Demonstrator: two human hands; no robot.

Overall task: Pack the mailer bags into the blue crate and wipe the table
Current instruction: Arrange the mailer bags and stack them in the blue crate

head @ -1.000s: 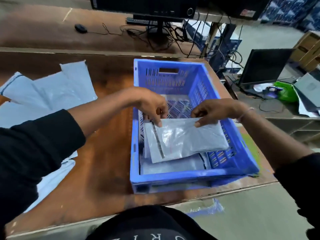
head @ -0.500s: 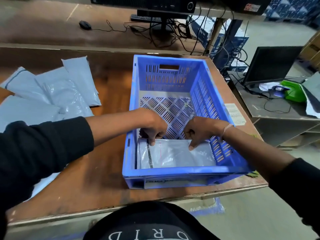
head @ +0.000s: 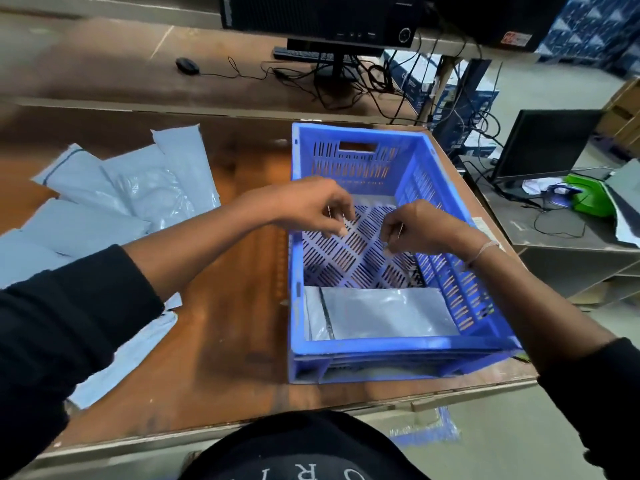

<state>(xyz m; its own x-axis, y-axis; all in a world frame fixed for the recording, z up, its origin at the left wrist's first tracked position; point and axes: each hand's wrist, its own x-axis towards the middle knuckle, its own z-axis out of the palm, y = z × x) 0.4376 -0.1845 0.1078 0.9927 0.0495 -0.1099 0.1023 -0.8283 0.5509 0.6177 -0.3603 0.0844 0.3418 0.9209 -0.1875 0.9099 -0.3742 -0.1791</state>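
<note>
- Table point(head: 225, 341): brown wooden top, filling the left and centre of the frame.
- Blue crate point(head: 398, 348): slotted plastic, standing on the table right of centre, its handle cut-out on the far wall.
- Loose mailer bags point(head: 138, 192): grey, overlapping in a heap on the table at the left of the frame, well apart from the crate.
- Packed mailer bag point(head: 388, 313): grey with a dark strip down its left side, lying flat on the crate floor against the near wall.
- My left hand point(head: 311, 206): in the air above the crate's left wall, fingers loosely curled, holding nothing.
- My right hand point(head: 419, 226): in the air over the crate's middle, fingers loosely curled downward, holding nothing; near the left hand but not touching it.
- Computer mouse point(head: 187, 65): black, on the far bench at upper left.
</note>
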